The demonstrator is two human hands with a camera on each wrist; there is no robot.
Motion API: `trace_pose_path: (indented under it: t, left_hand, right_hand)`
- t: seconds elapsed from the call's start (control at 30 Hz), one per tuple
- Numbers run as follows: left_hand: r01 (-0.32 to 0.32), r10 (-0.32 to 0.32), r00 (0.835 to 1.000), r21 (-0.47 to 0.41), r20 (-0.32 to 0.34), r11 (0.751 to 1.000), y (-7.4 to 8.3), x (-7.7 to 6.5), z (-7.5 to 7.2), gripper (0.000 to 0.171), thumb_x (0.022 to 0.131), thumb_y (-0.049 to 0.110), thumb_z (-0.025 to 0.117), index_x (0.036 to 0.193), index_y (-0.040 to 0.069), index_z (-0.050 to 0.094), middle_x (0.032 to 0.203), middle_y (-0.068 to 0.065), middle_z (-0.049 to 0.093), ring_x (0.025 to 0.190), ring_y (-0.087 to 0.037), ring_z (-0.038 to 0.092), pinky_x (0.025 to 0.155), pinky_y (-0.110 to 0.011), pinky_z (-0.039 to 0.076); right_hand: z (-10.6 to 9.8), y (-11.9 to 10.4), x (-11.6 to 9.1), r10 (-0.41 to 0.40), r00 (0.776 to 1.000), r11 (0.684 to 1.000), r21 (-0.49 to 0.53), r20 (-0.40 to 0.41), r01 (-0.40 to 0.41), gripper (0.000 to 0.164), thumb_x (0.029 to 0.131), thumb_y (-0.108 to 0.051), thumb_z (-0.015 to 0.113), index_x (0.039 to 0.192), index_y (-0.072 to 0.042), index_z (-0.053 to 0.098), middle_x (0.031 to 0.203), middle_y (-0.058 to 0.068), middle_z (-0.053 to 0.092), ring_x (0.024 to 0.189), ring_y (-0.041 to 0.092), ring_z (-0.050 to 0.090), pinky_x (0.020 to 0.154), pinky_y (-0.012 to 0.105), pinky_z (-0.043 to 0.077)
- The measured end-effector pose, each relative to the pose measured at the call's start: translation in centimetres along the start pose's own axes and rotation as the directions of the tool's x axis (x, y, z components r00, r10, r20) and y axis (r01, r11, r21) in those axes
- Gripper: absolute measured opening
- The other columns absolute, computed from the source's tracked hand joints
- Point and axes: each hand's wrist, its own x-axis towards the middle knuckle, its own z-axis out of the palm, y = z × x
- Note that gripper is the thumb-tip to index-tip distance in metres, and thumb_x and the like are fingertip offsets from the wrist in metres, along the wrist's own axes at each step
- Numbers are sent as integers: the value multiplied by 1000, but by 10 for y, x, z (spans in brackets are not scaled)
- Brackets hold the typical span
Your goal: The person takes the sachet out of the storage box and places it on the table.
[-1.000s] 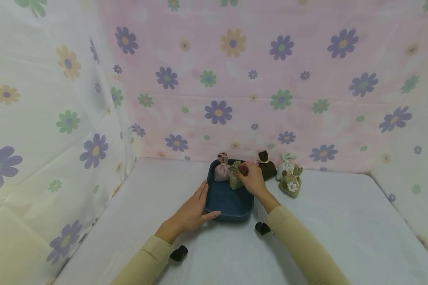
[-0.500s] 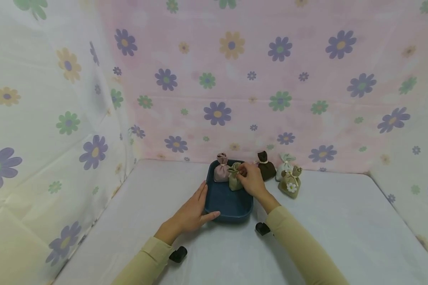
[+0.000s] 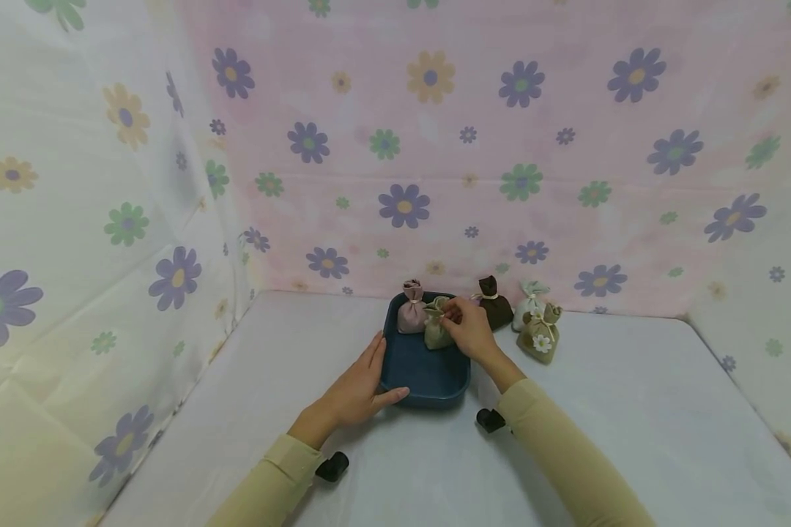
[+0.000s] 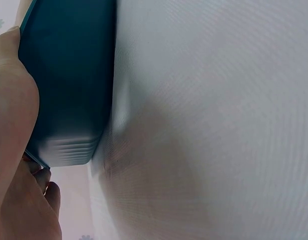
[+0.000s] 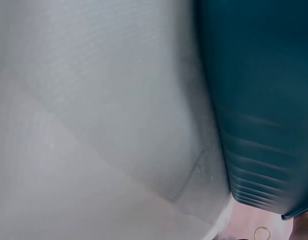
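Note:
A blue rectangular tray [image 3: 425, 380] stands on the white table. My left hand [image 3: 351, 389] rests against its left side, fingers extended along the wall and thumb on the near rim. Inside the tray, at the back, a small green drawstring pouch [image 3: 437, 335] sits beside a pink pouch [image 3: 411, 318]. With thumb and fingertips my right hand [image 3: 472, 331] pinches the green pouch near its tied neck. The left wrist view has the tray's outer wall [image 4: 69, 85] beside that hand; the right wrist view mostly holds the opposite wall [image 5: 263, 105], and the green pouch is hidden there.
Right of the tray, a dark brown pouch [image 3: 496, 311] stands near the back wall. Farther right are a pale mint pouch [image 3: 524, 311] and an olive pouch with a white daisy [image 3: 539, 342], close together. Flowered cloth walls [image 3: 343, 219] enclose the table.
The right hand keeps its pinch on the green pouch, with at most a tiny shift. The left hand and tray hold their places; the head view moves slightly.

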Motion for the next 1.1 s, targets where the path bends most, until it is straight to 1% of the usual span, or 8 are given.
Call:
trace_pose_path:
  t: [0.27,0.5,0.63,0.9,1.1]
  left_hand:
    - [4,-4,1000,1,-5,1000,-1,1,2,113,95,77,45,163,-3,4,172,-14,-5,157,-26,8,124,-44,21]
    - [-9,9,1000,-1,-13,1000,-2,1,2,113,94,77,46,163,-3,4,172,-15,-4,157,-26,8,124,-44,21]
    - [-8,8,1000,-4,-15,1000,-3,0,3,113,95,77,46,163,-3,4,172,-15,-3,157,-26,9,124,-44,21]
    - [-8,8,1000,1,-19,1000,-3,-1,3,113,94,78,44,163,-3,5,172,-15,-3,157,-26,9,124,-44,21]
    - [-5,5,1000,3,-8,1000,-3,0,2,115,93,80,42,163,-3,4,172,-15,-4,158,-26,8,124,-44,21]
  right_hand:
    - [-5,-5,-2,6,1000,1000,26,-8,-5,16,91,-1,74,107,2,71,91,13,69,84,25,64,75,34,52]
    - [-13,-16,-8,-2,1000,999,41,1,2,15,93,-3,74,108,0,71,93,11,69,85,22,63,75,32,53]
    - [-21,-23,-12,-20,1000,999,43,5,20,16,93,-4,74,109,0,71,93,11,69,85,22,63,74,31,52]
    - [-40,-33,-18,-70,997,997,38,-13,71,17,92,-2,75,109,1,70,94,13,69,85,23,63,73,27,52]
    - [-54,-44,-21,-72,997,995,64,7,72,18,93,-3,74,110,3,69,95,14,69,85,23,63,72,23,52]
